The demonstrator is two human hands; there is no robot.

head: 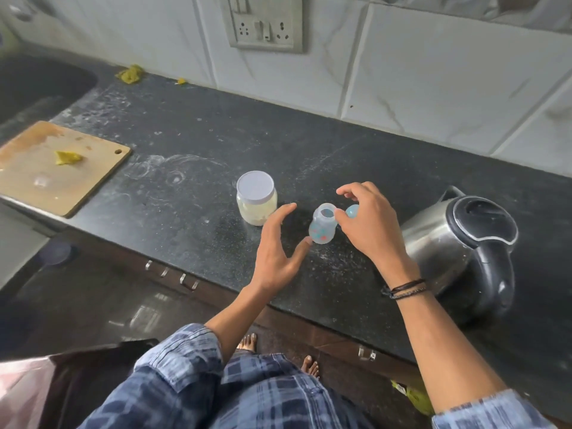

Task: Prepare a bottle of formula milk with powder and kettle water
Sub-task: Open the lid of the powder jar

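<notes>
Bench (201, 134): black speckled stone kitchen counter, dusted with pale marks and ring stains; runs left to right under a white tiled wall (433, 72).
Sink (37, 85): dark basin set into the bench's far left end.
Kettle (458, 243): steel body, black lid and handle, lid down; stands at the right end of the bench, near the front edge, handle toward the person.
Cutting board (55, 171): wooden, at the left end along the front edge, just before the sink; a yellow scrap (68, 157) lies on it.
Socket panel (266, 23): on the wall above mid-bench.
Left hand (278, 246): open, fingers spread and relaxed, holds nothing; thumb tip at the lower left side of the bottle, contact unclear.
Right hand (368, 224): fingers curled over the bottle's right side, thumb by its neck; blurred, so cannot tell if it grips anything. Dark cords on the wrist.
Powder jar (256, 198): clear, white lid on, pale powder in the lower part; upright mid-bench, just left of the bottle.
Bottle (322, 226): small, translucent with coloured dots, mouth open, upright mid-bench between the two hands, nearer the front edge than the jar.
Blue cap (353, 210): round, partly hidden behind the right fingers, just right of the bottle's mouth; held or lying on the bench, cannot tell.
</notes>
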